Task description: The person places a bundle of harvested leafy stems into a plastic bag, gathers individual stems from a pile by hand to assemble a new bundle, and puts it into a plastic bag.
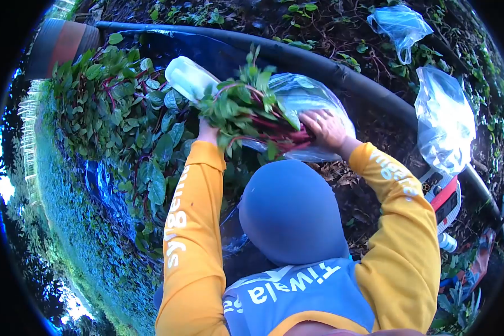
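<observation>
We hold a bunch of leafy greens (246, 115) between our two hands, above the ground (350, 193) and in front of our bent knee (291, 213). Our right hand (323, 130) is closed on the red stems at the bunch's right end, with a clear bag (313, 95) just behind and under it. Our left hand (208, 132) is at the leafy end, mostly hidden by leaves, so we cannot tell how tightly its fingers are closed. The hands are apart, one at each end of the bunch.

A pale container (189, 78) lies tilted, right by the leaf tips. To our left spreads a large heap of greens (115, 106), with parts of a shiny blue sheet (103, 182) showing beside it. A banded bucket (61, 49) stands past the heap's far left corner. A dark pipe (319, 67) curves across the ground beyond the bunch. On our right lie a puffed plastic bag (443, 120), a bluish bag (400, 28) farther off, and a red and white object (446, 203) near a small white bottle (447, 242).
</observation>
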`<state>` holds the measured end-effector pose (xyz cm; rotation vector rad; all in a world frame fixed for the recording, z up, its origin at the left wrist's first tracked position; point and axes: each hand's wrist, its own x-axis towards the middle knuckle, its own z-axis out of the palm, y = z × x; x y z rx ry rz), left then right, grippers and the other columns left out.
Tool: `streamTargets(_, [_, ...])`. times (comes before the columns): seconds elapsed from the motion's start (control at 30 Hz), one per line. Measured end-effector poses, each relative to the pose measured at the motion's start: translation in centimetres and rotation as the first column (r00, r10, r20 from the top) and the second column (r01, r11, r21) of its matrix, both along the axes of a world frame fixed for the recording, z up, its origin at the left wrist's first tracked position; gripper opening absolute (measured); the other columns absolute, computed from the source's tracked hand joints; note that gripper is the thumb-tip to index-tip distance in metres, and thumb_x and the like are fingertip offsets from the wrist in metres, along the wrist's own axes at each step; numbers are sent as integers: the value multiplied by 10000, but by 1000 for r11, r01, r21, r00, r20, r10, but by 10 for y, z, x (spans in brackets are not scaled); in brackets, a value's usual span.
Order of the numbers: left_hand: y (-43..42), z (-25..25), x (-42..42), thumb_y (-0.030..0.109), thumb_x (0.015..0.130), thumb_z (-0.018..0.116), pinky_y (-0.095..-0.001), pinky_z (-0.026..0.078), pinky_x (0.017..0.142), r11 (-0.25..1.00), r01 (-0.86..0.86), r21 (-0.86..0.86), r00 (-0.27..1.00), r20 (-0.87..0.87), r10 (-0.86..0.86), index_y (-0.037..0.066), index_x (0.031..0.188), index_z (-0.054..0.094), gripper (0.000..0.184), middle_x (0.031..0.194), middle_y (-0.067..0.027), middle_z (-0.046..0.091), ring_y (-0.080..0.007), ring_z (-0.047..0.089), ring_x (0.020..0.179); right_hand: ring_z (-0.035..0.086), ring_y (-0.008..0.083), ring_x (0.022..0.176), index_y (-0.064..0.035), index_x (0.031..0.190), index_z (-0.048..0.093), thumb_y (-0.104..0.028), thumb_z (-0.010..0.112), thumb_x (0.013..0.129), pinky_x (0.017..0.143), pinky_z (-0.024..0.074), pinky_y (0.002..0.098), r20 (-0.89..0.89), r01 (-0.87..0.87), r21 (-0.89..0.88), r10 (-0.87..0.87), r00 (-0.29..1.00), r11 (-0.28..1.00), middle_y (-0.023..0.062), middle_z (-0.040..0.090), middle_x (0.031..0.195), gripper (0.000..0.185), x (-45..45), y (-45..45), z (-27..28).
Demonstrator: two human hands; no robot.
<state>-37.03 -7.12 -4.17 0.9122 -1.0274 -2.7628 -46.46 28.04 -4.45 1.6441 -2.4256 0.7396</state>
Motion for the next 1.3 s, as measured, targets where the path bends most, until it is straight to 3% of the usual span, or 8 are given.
streamTargets(0.17, [5, 2, 1, 349, 1030, 498, -407, 547, 910, 998, 9, 61, 999, -48, -6, 58, 1228, 645, 381, 1130, -101, 698, -254, 670, 1023, 599, 365, 1159, -85, 1382, 488, -248, 764, 762, 1003, 476, 486, 95, -74, 279, 49, 994, 957, 154, 628, 1232, 697, -1, 26, 10])
streamTargets(0.53, [-23, 31, 24, 111, 935, 600, -347, 484, 849, 677, 386, -627, 907, 390, -156, 2, 1065, 734, 217, 988, -59, 722, -182, 634, 900, 588, 347, 1185, -100, 1455, 419, -491, 825, 723, 1022, 462, 471, 185, 34, 346, -104, 977, 938, 160, 578, 1279, 923, 18, -4, 45])
streamTargets(0.63, [-19, 25, 20, 177, 944, 610, -351, 472, 845, 680, 397, -616, 892, 433, -127, -3, 1078, 729, 254, 1017, -68, 715, -187, 626, 924, 551, 363, 1244, -81, 1477, 379, -219, 709, 771, 1056, 439, 466, 230, 38, 475, -165, 959, 879, 172, 561, 1340, 791, 21, -9, 46])
streamTargets(0.87, [-35, 10, 15, 322, 978, 581, -399, 480, 867, 695, 451, -560, 847, 515, -134, 35, 1171, 690, 362, 1120, -110, 700, -243, 635, 1001, 572, 336, 1194, -64, 1402, 478, -205, 666, 795, 1010, 440, 477, 94, 85, 408, -134, 987, 909, 144, 629, 1240, 651, 28, -15, 33])
streamTargets(1.03, [-55, -37, 34, 253, 925, 616, -355, 486, 843, 898, 272, -346, 952, 230, -199, 17, 1043, 739, 291, 999, -81, 734, -181, 647, 913, 582, 284, 1144, -94, 1282, 563, -181, 625, 813, 981, 456, 474, -131, -270, 96, 281, 951, 958, 81, 626, 1165, 480, 25, 17, -10])
streamTargets(1.07, [-60, -51, 16, 243, 896, 659, -341, 518, 746, 778, 514, -361, 841, 390, -375, 10, 956, 743, 254, 872, -51, 736, -175, 658, 764, 582, 279, 1137, -103, 1256, 570, -184, 624, 819, 978, 460, 465, -146, -321, 89, 331, 932, 943, 70, 616, 1152, 448, 27, 18, -10])
streamTargets(1.2, [-41, -85, 4, 284, 892, 649, -331, 536, 715, 626, 454, -634, 877, 442, -188, -21, 886, 741, 319, 837, -107, 741, -173, 689, 745, 579, 282, 1131, -124, 1226, 580, -204, 636, 810, 960, 483, 464, -134, -333, 44, 336, 932, 942, 70, 599, 1158, 427, 28, 16, -11])
streamTargets(1.3, [-23, -15, -9, 302, 961, 579, -375, 569, 760, -239, 636, -734, 720, 675, -159, 28, 1047, 733, 326, 963, -122, 737, -239, 717, 875, 583, 288, 1128, -121, 1215, 580, -208, 631, 813, 923, 512, 475, -138, -330, 113, 344, 929, 937, 76, 601, 1166, 415, 28, 24, -20])
